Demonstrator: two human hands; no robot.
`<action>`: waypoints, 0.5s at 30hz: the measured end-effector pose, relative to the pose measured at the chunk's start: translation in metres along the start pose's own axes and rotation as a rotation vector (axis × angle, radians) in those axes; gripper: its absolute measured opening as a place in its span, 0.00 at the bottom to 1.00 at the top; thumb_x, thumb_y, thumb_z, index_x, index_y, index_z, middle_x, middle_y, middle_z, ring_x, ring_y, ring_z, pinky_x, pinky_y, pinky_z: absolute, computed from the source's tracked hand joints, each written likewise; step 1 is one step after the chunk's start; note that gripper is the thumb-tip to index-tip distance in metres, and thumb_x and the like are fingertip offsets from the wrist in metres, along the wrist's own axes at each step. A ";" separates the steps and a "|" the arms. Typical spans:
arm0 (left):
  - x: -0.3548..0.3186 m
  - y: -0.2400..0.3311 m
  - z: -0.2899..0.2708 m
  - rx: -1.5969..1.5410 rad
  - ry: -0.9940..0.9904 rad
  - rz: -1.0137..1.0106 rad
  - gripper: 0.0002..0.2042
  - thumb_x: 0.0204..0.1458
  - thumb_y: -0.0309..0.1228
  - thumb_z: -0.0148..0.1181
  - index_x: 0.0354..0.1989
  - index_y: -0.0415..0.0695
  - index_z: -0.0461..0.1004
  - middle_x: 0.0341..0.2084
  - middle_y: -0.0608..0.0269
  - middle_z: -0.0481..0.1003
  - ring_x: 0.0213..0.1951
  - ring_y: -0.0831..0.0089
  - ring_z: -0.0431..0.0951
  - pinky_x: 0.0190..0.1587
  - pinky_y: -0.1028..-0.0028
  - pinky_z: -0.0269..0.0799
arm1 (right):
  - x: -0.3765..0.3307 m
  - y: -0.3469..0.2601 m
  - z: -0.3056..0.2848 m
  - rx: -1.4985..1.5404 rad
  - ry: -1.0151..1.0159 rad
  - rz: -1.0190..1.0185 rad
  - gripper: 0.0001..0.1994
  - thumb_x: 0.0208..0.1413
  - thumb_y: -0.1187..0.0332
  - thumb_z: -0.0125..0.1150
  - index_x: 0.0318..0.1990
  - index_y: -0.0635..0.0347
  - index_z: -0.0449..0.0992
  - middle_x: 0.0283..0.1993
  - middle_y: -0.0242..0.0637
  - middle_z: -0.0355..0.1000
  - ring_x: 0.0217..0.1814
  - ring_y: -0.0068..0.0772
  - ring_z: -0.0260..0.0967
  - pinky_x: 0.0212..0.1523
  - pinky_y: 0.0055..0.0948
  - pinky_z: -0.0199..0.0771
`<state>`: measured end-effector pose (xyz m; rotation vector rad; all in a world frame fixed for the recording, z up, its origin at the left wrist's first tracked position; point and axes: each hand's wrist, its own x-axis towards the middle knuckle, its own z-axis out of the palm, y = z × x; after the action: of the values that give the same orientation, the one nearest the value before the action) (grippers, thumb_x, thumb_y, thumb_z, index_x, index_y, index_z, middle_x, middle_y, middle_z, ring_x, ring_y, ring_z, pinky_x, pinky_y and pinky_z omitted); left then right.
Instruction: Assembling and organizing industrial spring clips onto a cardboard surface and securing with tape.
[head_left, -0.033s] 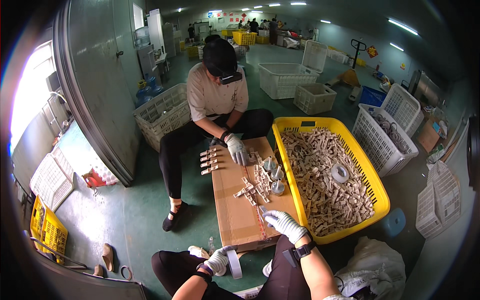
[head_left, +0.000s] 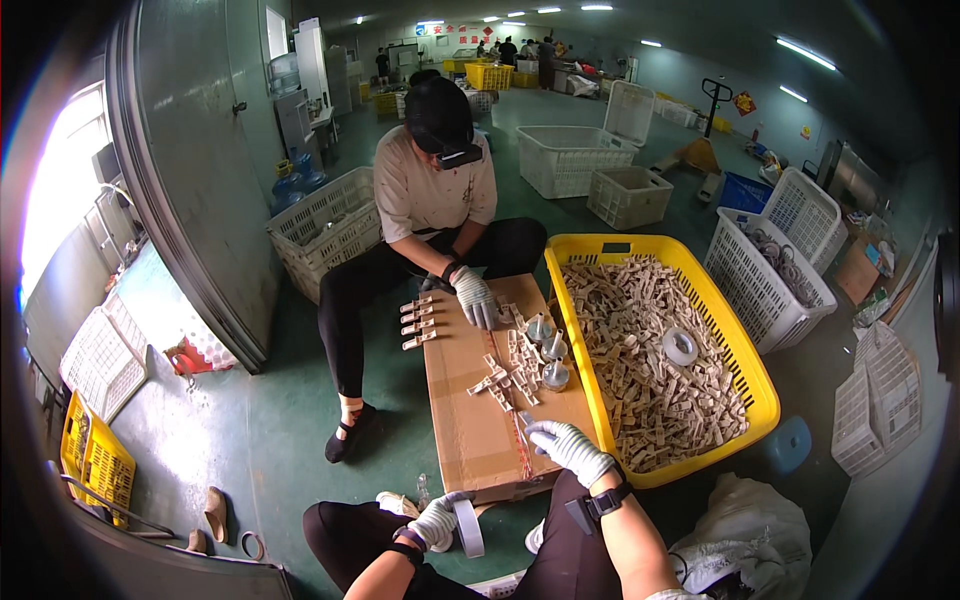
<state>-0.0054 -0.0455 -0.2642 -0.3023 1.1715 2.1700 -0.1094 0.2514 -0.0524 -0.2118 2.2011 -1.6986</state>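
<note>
**Tape in my left, right hand on the cardboard**

My left hand [head_left: 436, 522], gloved, is closed around a roll of tape [head_left: 467, 525] held low by my knee, just off the near edge of the flattened cardboard box [head_left: 470, 420] lying on the floor. My right hand [head_left: 565, 447], also gloved, rests on the near right part of that cardboard with its fingers curled; I cannot tell whether they pinch anything. Just beyond it a loose heap of small wooden pieces [head_left: 510, 365] lies on the cardboard beside a few small tape rolls [head_left: 548, 350]. To the right, touching the cardboard, the yellow crate [head_left: 762, 385] is full of the same wooden pieces. Across from me a co-worker's gloved hand [head_left: 474, 296] presses the far end of the cardboard.
</note>
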 end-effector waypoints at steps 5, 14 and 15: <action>0.010 -0.010 -0.016 0.030 -0.043 0.009 0.31 0.42 0.01 0.46 0.52 0.47 0.71 0.35 0.68 0.74 0.36 0.77 0.74 0.38 0.77 0.72 | 0.001 -0.002 0.001 0.029 -0.013 0.011 0.11 0.60 0.68 0.55 0.47 0.62 0.76 0.38 0.28 0.75 0.36 0.19 0.69 0.40 0.21 0.71; 0.003 -0.002 -0.008 -0.007 -0.052 -0.031 0.33 0.39 0.01 0.47 0.53 0.46 0.70 0.33 0.69 0.73 0.34 0.77 0.74 0.37 0.78 0.72 | 0.002 0.002 0.001 -0.028 -0.008 -0.012 0.11 0.60 0.68 0.55 0.46 0.61 0.76 0.37 0.27 0.74 0.35 0.19 0.68 0.40 0.21 0.71; 0.002 -0.001 -0.005 -0.007 -0.051 -0.029 0.33 0.39 0.01 0.47 0.53 0.46 0.70 0.33 0.69 0.73 0.34 0.77 0.74 0.37 0.78 0.72 | 0.003 0.002 0.002 -0.029 -0.009 -0.014 0.11 0.60 0.68 0.55 0.46 0.61 0.76 0.37 0.27 0.74 0.35 0.19 0.68 0.40 0.21 0.71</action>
<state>-0.0069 -0.0484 -0.2683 -0.2639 1.1246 2.1446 -0.1111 0.2495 -0.0556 -0.2421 2.2238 -1.6700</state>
